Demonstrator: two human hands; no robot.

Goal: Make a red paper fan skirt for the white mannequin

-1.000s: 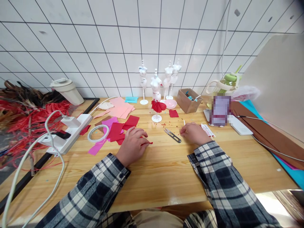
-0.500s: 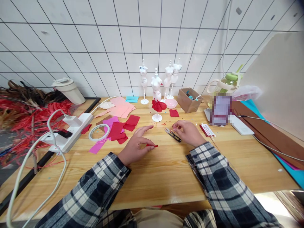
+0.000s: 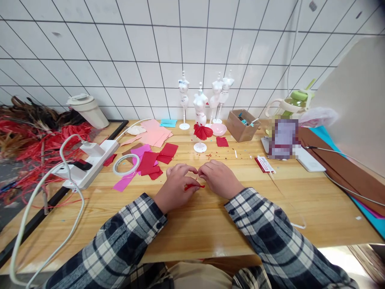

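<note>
My left hand (image 3: 178,185) is closed in a pinch on a small folded piece of red crepe paper (image 3: 192,186), which sticks out past the thumb. Close against it, my right hand (image 3: 221,179) has its fingers drawn together at the left fingertips; whatever they grip is hidden. The thread snips are out of sight now. Beyond the hands stands a small white mannequin (image 3: 200,100) with a pleated red paper skirt (image 3: 202,131) around its stand. Red paper squares (image 3: 148,163) lie left of my left hand.
More white mannequins (image 3: 184,94) stand by the wall, near a pink dish (image 3: 219,129) and a cardboard box (image 3: 243,125). A tape roll (image 3: 114,165) and a power strip (image 3: 104,160) are at left. A phone (image 3: 282,138) and a red-white packet (image 3: 265,164) are at right.
My right hand has moved left to meet my left hand, over where the thread snips lay; the snips no longer show. The red paper stays pinched in my left hand.
</note>
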